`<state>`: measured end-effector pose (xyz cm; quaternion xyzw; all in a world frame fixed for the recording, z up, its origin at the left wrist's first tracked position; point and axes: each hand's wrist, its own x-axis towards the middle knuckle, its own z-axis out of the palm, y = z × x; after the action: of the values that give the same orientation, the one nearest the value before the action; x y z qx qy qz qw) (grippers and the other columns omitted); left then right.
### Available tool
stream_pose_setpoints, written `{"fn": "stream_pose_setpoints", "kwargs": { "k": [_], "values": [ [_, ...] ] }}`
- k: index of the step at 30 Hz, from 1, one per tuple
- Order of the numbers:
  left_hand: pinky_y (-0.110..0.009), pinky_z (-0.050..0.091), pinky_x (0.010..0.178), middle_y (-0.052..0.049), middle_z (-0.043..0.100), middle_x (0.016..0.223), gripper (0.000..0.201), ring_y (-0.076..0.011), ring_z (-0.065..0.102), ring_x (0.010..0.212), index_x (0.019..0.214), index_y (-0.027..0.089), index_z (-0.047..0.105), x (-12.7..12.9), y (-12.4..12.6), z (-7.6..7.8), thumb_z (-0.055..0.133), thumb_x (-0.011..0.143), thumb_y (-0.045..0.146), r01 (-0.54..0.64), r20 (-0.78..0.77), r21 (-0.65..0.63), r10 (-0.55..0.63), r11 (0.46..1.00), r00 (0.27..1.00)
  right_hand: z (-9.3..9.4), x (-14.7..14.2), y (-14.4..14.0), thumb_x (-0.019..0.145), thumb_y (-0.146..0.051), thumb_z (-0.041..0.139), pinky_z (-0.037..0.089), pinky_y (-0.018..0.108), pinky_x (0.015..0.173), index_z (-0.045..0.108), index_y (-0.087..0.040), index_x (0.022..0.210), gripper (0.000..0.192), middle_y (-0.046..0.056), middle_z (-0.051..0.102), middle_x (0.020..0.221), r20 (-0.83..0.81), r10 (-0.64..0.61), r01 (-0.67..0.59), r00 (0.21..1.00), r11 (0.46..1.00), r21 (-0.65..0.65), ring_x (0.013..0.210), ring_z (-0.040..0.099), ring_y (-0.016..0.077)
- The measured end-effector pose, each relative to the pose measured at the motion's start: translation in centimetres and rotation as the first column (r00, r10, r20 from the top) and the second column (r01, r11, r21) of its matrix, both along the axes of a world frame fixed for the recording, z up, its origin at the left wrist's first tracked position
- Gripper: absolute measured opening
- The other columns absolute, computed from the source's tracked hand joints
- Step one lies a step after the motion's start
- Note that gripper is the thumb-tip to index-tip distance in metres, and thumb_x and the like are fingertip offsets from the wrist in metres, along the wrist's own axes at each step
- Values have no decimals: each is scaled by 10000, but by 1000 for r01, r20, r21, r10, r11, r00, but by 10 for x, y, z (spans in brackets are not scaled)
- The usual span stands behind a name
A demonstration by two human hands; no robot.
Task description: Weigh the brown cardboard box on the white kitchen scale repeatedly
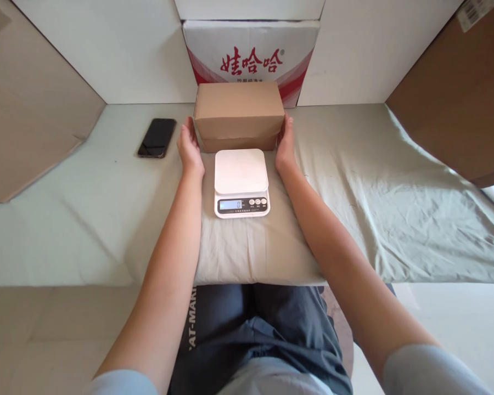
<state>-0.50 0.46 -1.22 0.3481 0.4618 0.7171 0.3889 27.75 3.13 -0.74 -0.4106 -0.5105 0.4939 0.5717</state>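
Plain brown cardboard box (239, 112), pressed between flat left hand (189, 147) and right hand (286, 145), fingers extended; loose palm pressure could drop it onto the white digital scale (241, 181).

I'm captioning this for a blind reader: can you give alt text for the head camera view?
Two bare hands, left hand and right hand, press the sides of a brown cardboard box behind a white kitchen scale reading 0. A black phone lies left on the cloth-covered table.

Box (239, 112) behind scale (241, 181), phone (157, 137) left
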Motion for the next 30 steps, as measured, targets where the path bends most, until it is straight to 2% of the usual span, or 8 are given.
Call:
{"fn": "stream_pose_setpoints", "kwargs": {
  "k": [3,5,8,14,19,23,27,30],
  "values": [
    [-361,379,1431,-73,597,1775,602,-216,456,1729,1498,268,754,-2,2,-4,445,1155,655,15,-28,22,-14,1000,1000,2,-2,-3,1051,-821,273,371,427,1512,618,-546,1538,657,-264,615,1710,-62,-100,102,993,994,26,1727,468,158],
    [-375,380,1431,-90,598,1773,621,-241,452,1734,1433,266,789,-3,4,-7,495,1122,717,25,-34,47,-24,999,999,4,-3,-7,1006,-908,288,416,422,1481,691,-525,1437,704,-248,652,1684,-49,-89,91,995,995,32,1693,516,166],
    [-388,388,1429,-116,603,1765,626,-252,479,1720,1370,237,800,-1,6,-10,480,1130,718,15,-7,80,-15,997,1000,8,-4,-12,946,-1004,247,404,396,1473,757,-510,1285,787,-248,671,1665,-28,-80,81,996,996,29,1704,492,146],
    [-359,443,1391,-105,673,1698,514,-227,556,1665,1309,226,811,1,7,-9,494,1157,602,10,58,56,-13,998,998,11,-5,-13,965,-937,278,398,422,1474,730,-512,1381,747,-238,636,1705,-35,-72,72,997,997,10,1683,518,167],
    [-412,421,1417,-114,720,1639,526,-268,536,1683,1262,244,832,-1,9,-11,572,1108,675,25,27,69,-26,997,999,14,-6,-14,923,-991,225,386,393,1485,752,-543,1258,768,-294,686,1625,12,-65,65,998,998,23,1706,486,135],
    [-424,414,1421,-117,719,1639,556,-284,525,1692,1277,242,832,0,9,-10,593,1090,709,33,2,65,-33,997,999,12,-7,-12,956,-965,198,425,366,1429,748,-488,1237,781,-222,698,1650,-11,-77,77,997,997,9,1650,543,95],
    [-439,414,1415,-133,696,1662,588,-295,512,1700,1349,223,812,3,6,-7,590,1094,704,21,14,65,-22,998,1000,10,-6,-12,977,-921,343,418,367,1445,733,-476,1330,689,-224,680,1672,-79,-45,48,996,998,33,1623,582,127],
    [-415,425,1404,-141,679,1680,588,-294,514,1699,1343,216,811,5,5,-6,585,1098,700,20,17,63,-21,998,1000,9,-5,-11,981,-924,303,392,382,1480,723,-520,1353,691,-262,644,1688,-49,-53,53,997,999,7,1682,520,128]
  ]
}}
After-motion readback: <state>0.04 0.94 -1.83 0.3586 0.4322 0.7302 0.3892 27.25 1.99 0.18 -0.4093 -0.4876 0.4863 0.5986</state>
